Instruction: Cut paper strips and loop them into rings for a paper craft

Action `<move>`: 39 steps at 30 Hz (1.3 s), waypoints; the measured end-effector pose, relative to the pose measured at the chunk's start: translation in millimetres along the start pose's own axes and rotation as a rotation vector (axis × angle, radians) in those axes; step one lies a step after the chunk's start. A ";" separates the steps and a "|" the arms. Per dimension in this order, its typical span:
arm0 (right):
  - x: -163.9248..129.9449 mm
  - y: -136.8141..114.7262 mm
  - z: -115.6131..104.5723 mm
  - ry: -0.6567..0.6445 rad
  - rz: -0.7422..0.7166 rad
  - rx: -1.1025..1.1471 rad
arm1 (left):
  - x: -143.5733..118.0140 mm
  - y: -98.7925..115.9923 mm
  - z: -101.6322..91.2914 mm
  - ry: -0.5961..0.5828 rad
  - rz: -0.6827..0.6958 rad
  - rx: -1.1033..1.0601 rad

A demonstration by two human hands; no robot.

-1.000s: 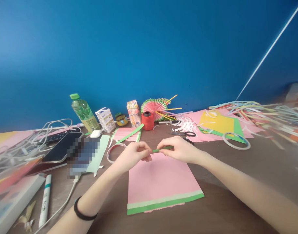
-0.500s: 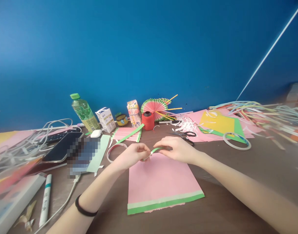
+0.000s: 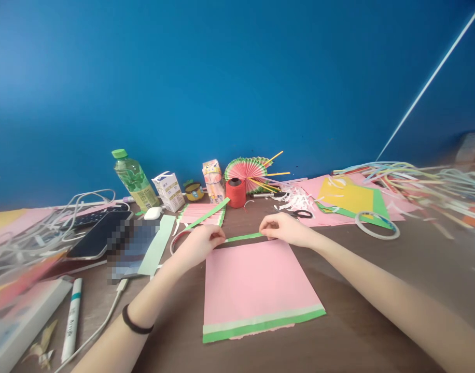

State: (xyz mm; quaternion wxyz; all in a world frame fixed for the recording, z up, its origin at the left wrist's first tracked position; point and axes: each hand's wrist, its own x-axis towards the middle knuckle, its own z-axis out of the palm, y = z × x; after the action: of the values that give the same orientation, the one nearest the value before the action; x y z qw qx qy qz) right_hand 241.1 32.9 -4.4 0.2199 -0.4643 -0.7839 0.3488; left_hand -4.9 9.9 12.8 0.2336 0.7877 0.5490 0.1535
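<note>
Stretched level between my two hands is a narrow green paper strip, just beyond the far edge of a pink paper sheet. My left hand pinches the strip's left end; my right hand pinches its right end. Along the sheet's near edge run a pale green band and a darker green band, with a ragged pink edge showing beneath. A roll of tape lies partly hidden behind my left hand. Past it, another green strip rests across a pleated pink paper.
At the back stand a green bottle, a small carton, a red thread spool and a pink paper fan. Scissors, paper shreds and a second tape roll lie right. Phone, cables and marker lie left.
My hands have moved apart, left hand leftward and right hand rightward. The green strip, bent between them before, is now pulled straight along the sheet's far edge.
</note>
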 end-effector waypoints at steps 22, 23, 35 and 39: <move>8.5 20.1 18.2 0.161 -0.083 -0.019 | -9.8 4.2 -25.5 0.051 -0.253 0.442; 8.7 20.0 18.1 0.172 -0.101 -0.019 | -10.0 9.2 -26.6 0.101 -0.247 0.406; -3.7 -17.7 17.3 0.395 -0.364 0.107 | -8.1 29.8 -11.1 -0.080 0.044 -0.566; -11.3 -30.5 22.2 0.324 -0.409 0.175 | -9.6 36.6 -6.2 -0.156 0.101 -0.642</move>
State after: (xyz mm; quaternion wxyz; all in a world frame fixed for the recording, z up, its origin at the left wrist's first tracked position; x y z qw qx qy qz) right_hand 214.1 5.4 3.6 0.4476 -0.3253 -0.7829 0.2845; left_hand 17.6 -8.4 37.8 0.5031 0.7096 0.4134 0.2691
